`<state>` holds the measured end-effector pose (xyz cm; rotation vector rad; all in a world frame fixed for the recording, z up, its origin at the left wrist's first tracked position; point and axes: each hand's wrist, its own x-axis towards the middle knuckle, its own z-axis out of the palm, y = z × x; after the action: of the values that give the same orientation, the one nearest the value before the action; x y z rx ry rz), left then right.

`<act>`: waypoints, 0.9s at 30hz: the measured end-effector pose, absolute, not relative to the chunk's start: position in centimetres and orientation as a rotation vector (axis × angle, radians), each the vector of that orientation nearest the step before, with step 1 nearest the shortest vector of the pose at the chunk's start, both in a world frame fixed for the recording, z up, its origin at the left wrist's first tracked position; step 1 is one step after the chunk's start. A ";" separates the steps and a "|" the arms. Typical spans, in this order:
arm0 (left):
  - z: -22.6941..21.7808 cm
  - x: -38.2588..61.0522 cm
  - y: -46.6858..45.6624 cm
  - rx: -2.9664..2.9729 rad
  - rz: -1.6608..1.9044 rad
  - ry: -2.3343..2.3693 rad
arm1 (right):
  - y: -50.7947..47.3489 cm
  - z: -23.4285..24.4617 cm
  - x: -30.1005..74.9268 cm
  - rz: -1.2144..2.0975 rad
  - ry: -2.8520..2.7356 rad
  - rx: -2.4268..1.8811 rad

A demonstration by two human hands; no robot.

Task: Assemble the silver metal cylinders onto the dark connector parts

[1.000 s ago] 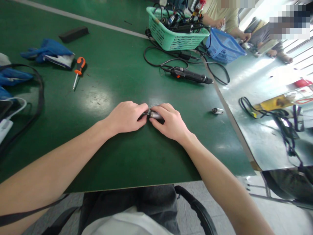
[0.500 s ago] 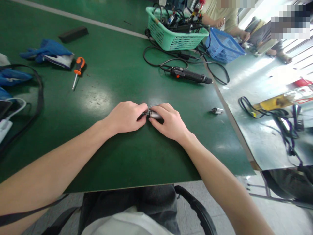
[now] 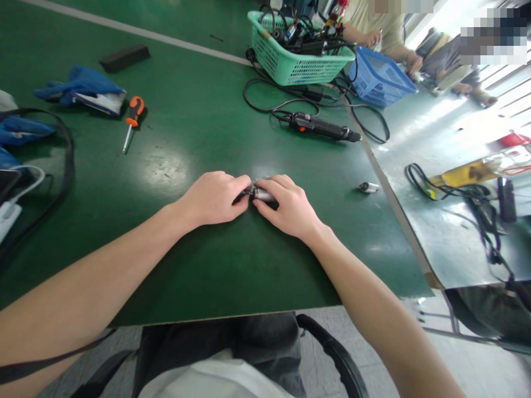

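Close together on the green table, my two hands meet at a small silver and black cylindrical part. My right hand is closed around its silver, metal-looking body. Thumb and fingers of my left hand pinch the dark end at the left. Most of the part is hidden by my fingers, so its exact kind cannot be told. A short silver cylindrical piece lies by itself to the right of my hands.
An orange-black screwdriver, blue cloth-like bundle and dark block lie at left. Beyond my hands are a corded electric screwdriver, a full green basket and a blue basket. Another person's hands are behind.
My hands and the part between them look the same. At the far right, a dark object on the neighbouring table looks slightly different in position.
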<state>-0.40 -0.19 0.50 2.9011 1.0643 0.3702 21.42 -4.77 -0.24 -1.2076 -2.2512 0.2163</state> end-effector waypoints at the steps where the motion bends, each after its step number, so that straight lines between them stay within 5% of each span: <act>1: 0.5 -0.4 -0.2 2.902 0.370 1.063 | -4.8 -0.2 21.4 0.219 -2.252 -1.210; 27: 0.6 -0.4 -0.1 2.905 0.358 1.055 | -5.0 0.2 21.5 0.239 -2.300 -1.227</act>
<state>-0.39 -0.15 0.58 2.9048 1.0545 0.3579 21.55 -4.99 0.18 -1.2267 -2.2998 0.2389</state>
